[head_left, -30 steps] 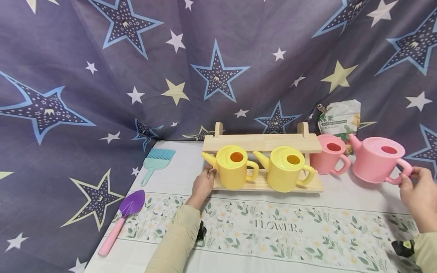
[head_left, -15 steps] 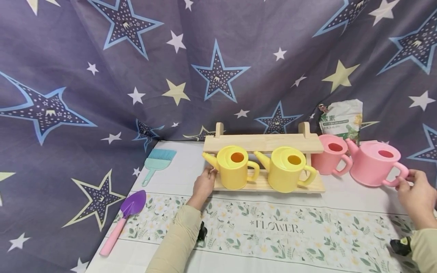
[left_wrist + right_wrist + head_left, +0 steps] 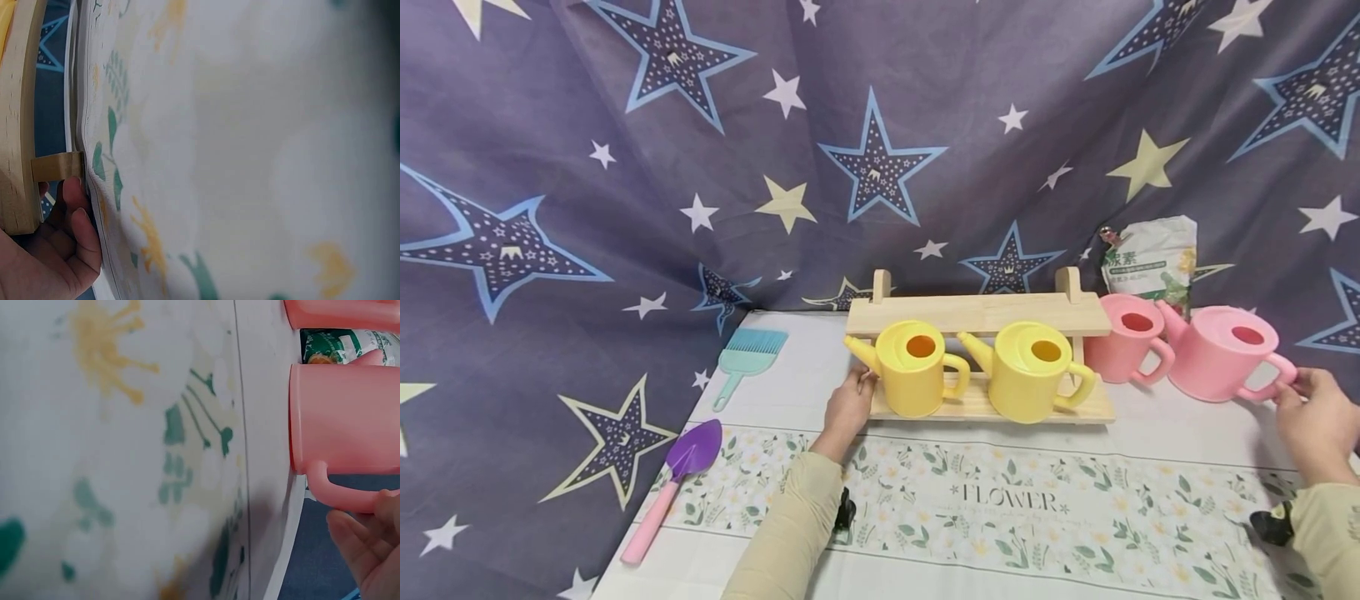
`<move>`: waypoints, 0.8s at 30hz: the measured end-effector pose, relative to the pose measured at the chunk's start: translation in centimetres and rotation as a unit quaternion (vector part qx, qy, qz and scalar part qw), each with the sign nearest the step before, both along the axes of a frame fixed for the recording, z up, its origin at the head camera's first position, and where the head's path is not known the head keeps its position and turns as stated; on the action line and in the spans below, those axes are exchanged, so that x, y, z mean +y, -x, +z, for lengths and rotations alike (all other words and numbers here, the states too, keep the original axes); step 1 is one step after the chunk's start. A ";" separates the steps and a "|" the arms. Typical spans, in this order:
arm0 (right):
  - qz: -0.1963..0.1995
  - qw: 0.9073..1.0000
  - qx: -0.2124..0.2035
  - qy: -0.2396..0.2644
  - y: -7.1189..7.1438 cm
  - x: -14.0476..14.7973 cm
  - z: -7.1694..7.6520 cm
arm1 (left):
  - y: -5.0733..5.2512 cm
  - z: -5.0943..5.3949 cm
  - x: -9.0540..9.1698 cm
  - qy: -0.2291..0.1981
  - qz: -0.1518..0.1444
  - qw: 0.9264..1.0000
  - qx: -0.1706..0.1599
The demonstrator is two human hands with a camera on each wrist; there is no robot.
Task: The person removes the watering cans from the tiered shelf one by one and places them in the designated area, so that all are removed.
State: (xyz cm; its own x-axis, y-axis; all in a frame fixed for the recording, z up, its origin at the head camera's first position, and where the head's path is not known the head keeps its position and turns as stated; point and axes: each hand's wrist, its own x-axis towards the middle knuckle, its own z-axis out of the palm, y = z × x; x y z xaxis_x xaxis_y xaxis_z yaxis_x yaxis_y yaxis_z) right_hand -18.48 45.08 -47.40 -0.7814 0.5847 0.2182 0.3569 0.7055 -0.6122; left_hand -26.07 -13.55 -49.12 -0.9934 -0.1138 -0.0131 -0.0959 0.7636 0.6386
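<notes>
Nearest the viewer, the person's two forearms in pale sleeves (image 3: 786,525) entered from below, the left slanting up to the middle and the right coming in at the far right edge. On the table (image 3: 940,575), the trowel (image 3: 670,493) lay at the left, its pink handle toward the viewer and its purple blade pointing away. The left hand (image 3: 848,408) reached to the left end of the wooden shelf (image 3: 977,315), palm turned inward; in the left wrist view its fingers were bent beneath the lower board, gripping it beside a small wooden foot, with the thumb hidden. The right hand (image 3: 1318,417), wrist angled in from the right, pinched the handle of the large pink can (image 3: 1217,354) between thumb and bent fingers. This can was upright at the right of the table, spout to the left. Two yellow cans, the left can (image 3: 910,382) and the right can (image 3: 1026,383), stood apart on the lower board, spouts also leftward. The teal brush (image 3: 748,358) lay farther left, bristles away. Between shelf and large pink can was a second pink can (image 3: 1116,350); behind them stood a clipped white bag (image 3: 1150,258), against a star-printed curtain (image 3: 722,150).
</notes>
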 end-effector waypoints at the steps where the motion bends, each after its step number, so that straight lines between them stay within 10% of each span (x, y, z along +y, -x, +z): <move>1: -0.003 1.000 -0.002 0.001 0.0 0.0 0.0 | 0.0 0.0 0.0 0.000 -0.001 1.000 -0.001; 24: -0.037 0.999 0.009 0.039 0.1 -1.5 1.0 | 0.2 -0.1 -0.1 0.003 -0.003 1.000 0.003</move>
State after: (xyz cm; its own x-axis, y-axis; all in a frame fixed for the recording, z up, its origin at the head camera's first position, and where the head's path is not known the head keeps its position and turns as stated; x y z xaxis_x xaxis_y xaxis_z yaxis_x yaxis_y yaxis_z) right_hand -18.61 43.54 -46.45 -0.7316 0.6566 0.1835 0.3955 0.6279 -0.6703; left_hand -26.23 -13.60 -49.26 -0.9941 -0.1083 -0.0065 -0.0878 0.7679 0.6345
